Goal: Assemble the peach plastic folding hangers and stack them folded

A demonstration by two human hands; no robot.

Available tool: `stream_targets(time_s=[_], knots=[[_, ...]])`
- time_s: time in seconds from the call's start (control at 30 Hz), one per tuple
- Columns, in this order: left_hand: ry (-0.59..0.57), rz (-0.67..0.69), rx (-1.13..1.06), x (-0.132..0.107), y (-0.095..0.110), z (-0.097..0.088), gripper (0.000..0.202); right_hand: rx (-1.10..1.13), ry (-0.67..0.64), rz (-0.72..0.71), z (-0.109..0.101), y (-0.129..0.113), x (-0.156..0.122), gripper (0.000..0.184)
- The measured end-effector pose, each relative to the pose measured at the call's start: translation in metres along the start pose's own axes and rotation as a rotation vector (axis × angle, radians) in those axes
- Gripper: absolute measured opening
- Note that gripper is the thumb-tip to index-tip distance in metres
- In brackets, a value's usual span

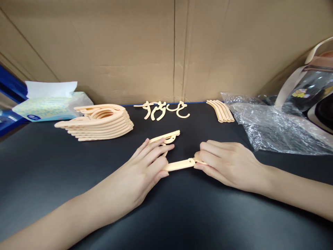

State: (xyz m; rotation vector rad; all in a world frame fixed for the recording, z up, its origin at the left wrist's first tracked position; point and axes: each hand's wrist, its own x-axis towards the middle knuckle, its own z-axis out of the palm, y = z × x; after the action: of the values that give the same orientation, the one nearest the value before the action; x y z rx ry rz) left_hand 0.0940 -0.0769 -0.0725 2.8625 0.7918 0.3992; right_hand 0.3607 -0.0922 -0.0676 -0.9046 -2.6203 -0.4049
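My left hand (147,166) is closed round a cream plastic folding hanger (180,165); its fingers and palm cover the middle of it. One hanger arm points right toward my other hand, and another part sticks out above my fingers. At the right arm's holed end, my right hand (229,165) pinches a small cream piece (199,161), mostly hidden by the fingers. Whether that piece is joined to the arm I cannot tell. Behind my left hand lies a stack of cream folded hangers (101,126).
Loose cream hooks (158,109) lie at the table's back edge, with curved strips (221,111) to their right. A tissue pack (49,106) stands back left. Clear plastic bags (275,126) and a transparent bottle (307,86) are at right. Cardboard (130,48) rises behind the black table (182,222).
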Motion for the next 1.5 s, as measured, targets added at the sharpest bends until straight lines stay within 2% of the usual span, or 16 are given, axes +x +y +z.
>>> stream_targets(time_s=[0.23, 0.47, 0.63, 0.9, 1.03, 1.5], knots=[[0.002, -0.009, -0.035, 0.001, 0.000, -0.002, 0.017, -0.060, 0.025, -0.028, -0.001, -0.001, -0.001, 0.039], [0.065, 0.011, -0.042, 0.000, 0.001, -0.001, 0.019, -0.050, 0.026, -0.018, -0.001, -0.001, -0.001, 0.039], [0.065, 0.013, -0.041, 0.000, 0.002, -0.001, 0.020, 0.010, 0.013, 0.004, -0.001, -0.003, 0.001, 0.040], [0.090, -0.006, 0.008, 0.003, 0.002, -0.001, 0.017, 0.237, -0.039, 0.142, -0.002, -0.001, 0.001, 0.036], [0.083, -0.024, 0.015, 0.002, 0.003, 0.003, 0.016, 0.260, -0.054, 0.136, -0.001, 0.000, 0.001, 0.042], [0.087, -0.027, 0.014, 0.002, 0.004, 0.007, 0.017, 0.254, -0.065, 0.139, 0.000, -0.001, 0.000, 0.042]])
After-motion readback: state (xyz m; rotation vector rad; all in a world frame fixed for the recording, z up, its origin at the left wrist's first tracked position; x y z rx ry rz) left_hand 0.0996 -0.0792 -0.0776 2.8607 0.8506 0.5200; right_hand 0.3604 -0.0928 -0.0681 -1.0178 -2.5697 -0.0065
